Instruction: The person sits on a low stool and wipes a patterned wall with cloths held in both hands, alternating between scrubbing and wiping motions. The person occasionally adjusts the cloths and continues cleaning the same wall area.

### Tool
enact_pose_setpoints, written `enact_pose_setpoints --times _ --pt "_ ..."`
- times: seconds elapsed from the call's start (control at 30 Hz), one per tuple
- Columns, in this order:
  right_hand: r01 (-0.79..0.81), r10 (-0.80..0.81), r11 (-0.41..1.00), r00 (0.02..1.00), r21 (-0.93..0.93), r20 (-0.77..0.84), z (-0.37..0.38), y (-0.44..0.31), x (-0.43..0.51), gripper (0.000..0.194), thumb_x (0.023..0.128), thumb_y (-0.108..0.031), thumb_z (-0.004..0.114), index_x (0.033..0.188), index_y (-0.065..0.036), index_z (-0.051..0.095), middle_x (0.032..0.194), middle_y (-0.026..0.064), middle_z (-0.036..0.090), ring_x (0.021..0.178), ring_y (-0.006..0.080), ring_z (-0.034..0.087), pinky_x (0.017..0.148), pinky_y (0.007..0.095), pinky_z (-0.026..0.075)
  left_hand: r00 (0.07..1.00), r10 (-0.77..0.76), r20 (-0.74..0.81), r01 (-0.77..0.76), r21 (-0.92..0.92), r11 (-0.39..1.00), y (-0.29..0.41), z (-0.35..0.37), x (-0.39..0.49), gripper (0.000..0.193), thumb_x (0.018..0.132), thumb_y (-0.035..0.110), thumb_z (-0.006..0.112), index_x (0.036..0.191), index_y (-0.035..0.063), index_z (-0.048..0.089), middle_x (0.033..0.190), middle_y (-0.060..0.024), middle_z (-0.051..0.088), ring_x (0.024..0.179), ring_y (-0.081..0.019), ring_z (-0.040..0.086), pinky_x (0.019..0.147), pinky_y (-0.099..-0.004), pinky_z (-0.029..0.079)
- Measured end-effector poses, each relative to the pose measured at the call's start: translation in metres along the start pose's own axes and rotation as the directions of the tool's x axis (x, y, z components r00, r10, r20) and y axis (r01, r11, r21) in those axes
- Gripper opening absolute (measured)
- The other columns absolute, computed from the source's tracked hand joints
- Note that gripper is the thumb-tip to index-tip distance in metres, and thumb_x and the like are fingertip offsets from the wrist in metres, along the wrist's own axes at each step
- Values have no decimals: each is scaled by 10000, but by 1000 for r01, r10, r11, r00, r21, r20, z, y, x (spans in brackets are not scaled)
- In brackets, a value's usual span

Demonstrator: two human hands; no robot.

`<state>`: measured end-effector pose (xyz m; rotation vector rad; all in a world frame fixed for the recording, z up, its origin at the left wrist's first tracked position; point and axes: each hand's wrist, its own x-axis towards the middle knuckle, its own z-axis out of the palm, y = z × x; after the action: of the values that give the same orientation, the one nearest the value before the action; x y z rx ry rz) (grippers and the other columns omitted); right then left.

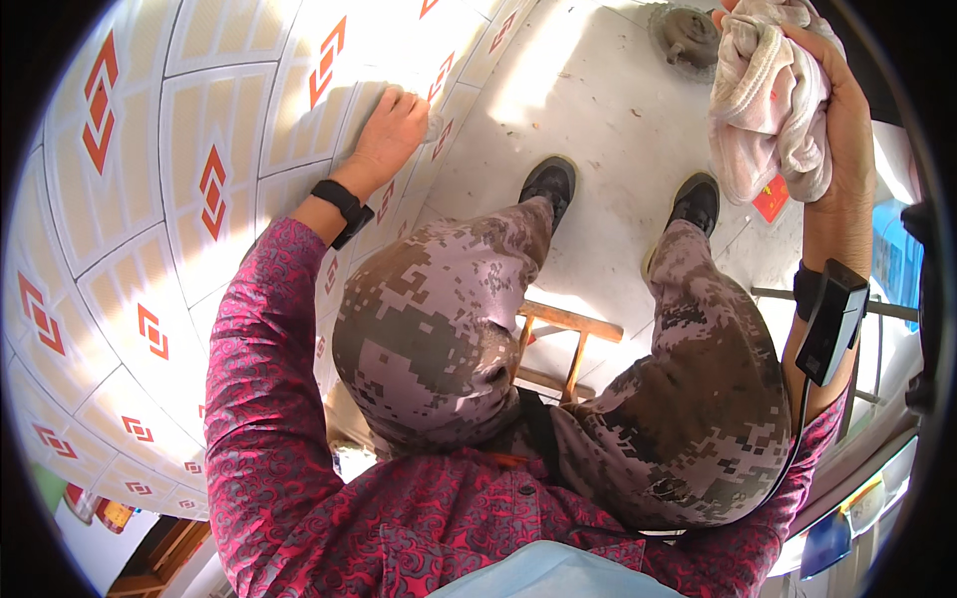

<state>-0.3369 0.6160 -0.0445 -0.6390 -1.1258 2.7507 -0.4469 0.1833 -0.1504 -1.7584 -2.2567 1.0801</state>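
My left hand point(400, 123) rests with curled fingers against a tile-patterned surface point(306, 134) with red diamond motifs. A small pale, partly see-through thing point(434, 128) shows beside its fingertips; what it is, and whether the fingers hold it, I cannot tell. Raised at the upper right, my right hand point(848, 127) grips a bunched pinkish-white cloth point(770, 105). The cloth has a stitched hem and hangs in folds over the palm. Some of the right fingers are hidden behind it.
Pale floor point(591, 224) with scattered bits lies below. A wooden stool point(576, 321) shows between my legs. A grey ribbed object point(684, 37) sits on the floor at the top. A red packet point(770, 198) lies under the cloth. A blue container point(893, 247) stands at the right.
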Motion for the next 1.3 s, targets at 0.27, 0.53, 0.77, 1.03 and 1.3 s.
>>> enact_pose_setpoints --times 0.27,0.53,0.77,1.03,1.3 --pt "-96 88 991 992 -93 -90 -26 20 13 383 951 -191 491 1189 100 563 1119 248 651 989 322 677 883 414 574 951 -293 -95 286 -88 954 -68 -17 119 167 840 179 571 933 107 690 977 -50 615 1005 -226 566 891 -415 414" --pt "-34 37 988 999 152 -18 -16 25 5 287 908 -154 486 995 92 606 866 182 699 717 266 703 689 335 606 985 99 142 -100 1 995 23 34 28 227 784 102 615 1003 86 671 970 -17 555 985 -176 544 875 -324 424" --pt "-162 151 978 984 133 91 -11 32 12 337 917 -180 471 1035 106 604 886 184 696 731 262 700 698 333 603 1000 -2 -29 4 64 998 -17 36 92 198 765 87 627 957 100 674 989 -26 555 1013 -194 535 885 -321 417" --pt "-138 134 976 990 166 33 -4 25 11 345 914 -182 472 1047 107 606 882 185 695 736 261 703 699 338 608 998 -33 53 34 -20 999 11 55 90 173 763 99 644 925 110 703 987 -22 552 1019 -203 529 909 -348 403" --pt "-150 146 983 988 103 44 -11 29 7 326 913 -169 468 1037 92 618 893 175 707 735 246 709 703 329 609 996 62 63 -59 -41 997 19 72 94 142 746 118 663 865 153 732 963 7 564 1004 -198 518 897 -347 397"
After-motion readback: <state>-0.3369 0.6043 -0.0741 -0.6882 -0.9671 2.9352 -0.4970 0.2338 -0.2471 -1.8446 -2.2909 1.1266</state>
